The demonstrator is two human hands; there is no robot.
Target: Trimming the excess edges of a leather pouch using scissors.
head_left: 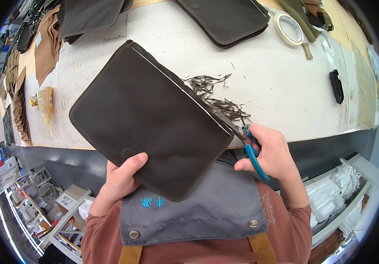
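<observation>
My left hand (125,172) grips the lower left edge of a dark brown, flat leather-like pouch panel (149,119), thumb on top and the other fingers hidden underneath. A thin white line runs along its upper right edge. In my right hand (271,152) are scissors (252,156) with teal handles, fingers through the loops. Their blades lie along that white-lined edge, near its lower right corner; how far apart the blades are is hard to make out. Beyond the edge, dark trimmed strips (227,108) lie heaped on the white worktable (171,26).
Stacked dark pieces (227,20) lie at the far side, with a tape roll (289,30) beside them. A black-handled tool (336,86) is at right. A yellowish glue bottle (45,103) and brown cut pieces (47,46) sit at left. A bin of white material (337,189) stands below right.
</observation>
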